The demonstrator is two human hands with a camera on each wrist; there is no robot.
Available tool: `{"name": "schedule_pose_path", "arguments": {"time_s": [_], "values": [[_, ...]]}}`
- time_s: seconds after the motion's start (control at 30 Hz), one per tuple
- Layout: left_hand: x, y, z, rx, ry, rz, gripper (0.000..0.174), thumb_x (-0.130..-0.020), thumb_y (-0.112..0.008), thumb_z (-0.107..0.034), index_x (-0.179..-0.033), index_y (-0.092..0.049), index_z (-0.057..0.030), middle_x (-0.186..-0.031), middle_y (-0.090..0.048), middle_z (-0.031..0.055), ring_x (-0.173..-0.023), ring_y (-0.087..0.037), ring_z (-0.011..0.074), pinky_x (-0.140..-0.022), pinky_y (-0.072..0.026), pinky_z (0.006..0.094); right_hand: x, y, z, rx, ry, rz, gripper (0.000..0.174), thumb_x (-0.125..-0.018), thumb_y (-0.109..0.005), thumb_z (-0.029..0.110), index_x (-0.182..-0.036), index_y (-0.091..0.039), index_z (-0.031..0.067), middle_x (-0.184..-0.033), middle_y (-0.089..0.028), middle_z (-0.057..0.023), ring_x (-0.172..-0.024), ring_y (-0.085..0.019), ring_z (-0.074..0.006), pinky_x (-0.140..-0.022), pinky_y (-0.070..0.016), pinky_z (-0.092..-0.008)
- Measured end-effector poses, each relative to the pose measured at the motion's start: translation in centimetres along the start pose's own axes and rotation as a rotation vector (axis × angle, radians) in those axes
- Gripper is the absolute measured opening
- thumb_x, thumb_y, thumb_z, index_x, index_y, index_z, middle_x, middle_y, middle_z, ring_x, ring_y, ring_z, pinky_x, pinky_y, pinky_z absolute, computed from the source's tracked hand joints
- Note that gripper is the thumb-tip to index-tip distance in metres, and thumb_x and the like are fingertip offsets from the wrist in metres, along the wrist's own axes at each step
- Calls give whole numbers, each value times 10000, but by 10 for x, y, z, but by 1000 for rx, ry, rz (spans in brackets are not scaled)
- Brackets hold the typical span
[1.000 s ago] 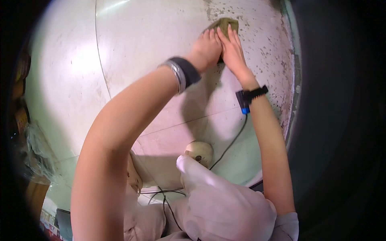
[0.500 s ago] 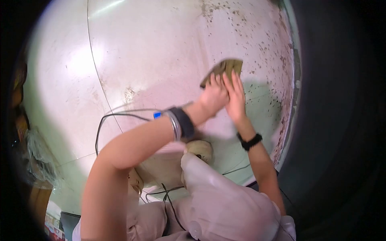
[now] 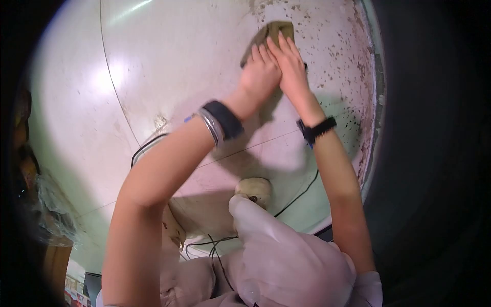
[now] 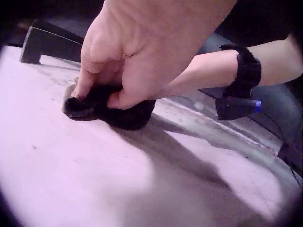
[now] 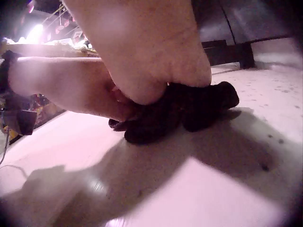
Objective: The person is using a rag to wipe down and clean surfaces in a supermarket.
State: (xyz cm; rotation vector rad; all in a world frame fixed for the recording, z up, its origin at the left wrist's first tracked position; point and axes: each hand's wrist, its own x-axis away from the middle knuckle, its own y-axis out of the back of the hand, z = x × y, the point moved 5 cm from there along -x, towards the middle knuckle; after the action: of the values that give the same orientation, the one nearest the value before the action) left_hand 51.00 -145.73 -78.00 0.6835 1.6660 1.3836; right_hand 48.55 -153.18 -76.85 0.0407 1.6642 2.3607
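A folded olive-brown cloth (image 3: 281, 29) lies on the pale floor at the top of the head view, looking dark from below in the left wrist view. My left hand (image 3: 260, 77) grips its near edge, the thumb (image 4: 122, 98) pinching it against the fingers in the left wrist view. Beside it, my right hand (image 3: 291, 69) presses on the cloth with straight fingers. Both hands overlap at their inner edges. In the right wrist view the bunched dark cloth (image 5: 161, 116) sits under the right palm, whose fingertips are hidden there.
Dark specks (image 3: 332, 56) dot the floor toward its right border (image 3: 377, 102). A black cable (image 3: 302, 194) runs from the right wrist strap toward the legs. One shoe (image 3: 253, 189) stands below the hands. Clear plastic wrapping (image 3: 51, 204) lies at far left.
Both hands and the cloth first came back toward the body, then slid forward again, ending slightly left of where they were a second ago. The left hand still grips the cloth.
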Motion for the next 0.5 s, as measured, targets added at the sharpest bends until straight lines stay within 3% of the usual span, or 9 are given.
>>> {"name": "schedule_pose_path", "arguments": {"time_s": [0.1,0.17,0.27,0.4,0.5], "values": [[-8,-7,7,82,-80,99,352,-754,-537,-95,-1030,-577,120,-1068,-597,256,-1027,-577,370,-889,-476,342,-8,-2,0,46,27,-14,428,-814,-517,33,-1241,-513,66,-1336,-410,-201,-1208,-384,-420,-995,-369,-423],[1,-6,-5,-7,-88,5,363,-737,-547,-92,-1029,-576,122,-1051,-602,250,-1015,-584,357,-869,-486,346,8,3,3,-55,7,-44,431,-814,-523,37,-1244,-506,57,-1336,-409,-197,-1198,-388,-418,-988,-371,-426],[45,18,-37,32,-48,-2,405,-713,-540,-116,-1030,-589,131,-1046,-605,267,-989,-590,373,-849,-495,352,60,7,15,-15,-27,18,414,-820,-532,55,-1233,-517,41,-1344,-398,-197,-1208,-376,-417,-990,-363,-439],[114,45,-86,157,-160,142,416,-713,-545,-106,-1044,-574,144,-1081,-585,289,-1024,-571,404,-871,-486,420,145,20,37,-59,-115,91,393,-822,-533,58,-1213,-532,31,-1354,-389,-196,-1230,-360,-416,-999,-357,-447],[126,45,-91,210,-167,131,412,-715,-553,-102,-1049,-571,139,-1084,-585,285,-1027,-570,405,-887,-479,417,155,19,36,-60,-146,141,394,-820,-531,49,-1214,-531,35,-1360,-386,-191,-1240,-352,-413,-1002,-358,-443]]}}
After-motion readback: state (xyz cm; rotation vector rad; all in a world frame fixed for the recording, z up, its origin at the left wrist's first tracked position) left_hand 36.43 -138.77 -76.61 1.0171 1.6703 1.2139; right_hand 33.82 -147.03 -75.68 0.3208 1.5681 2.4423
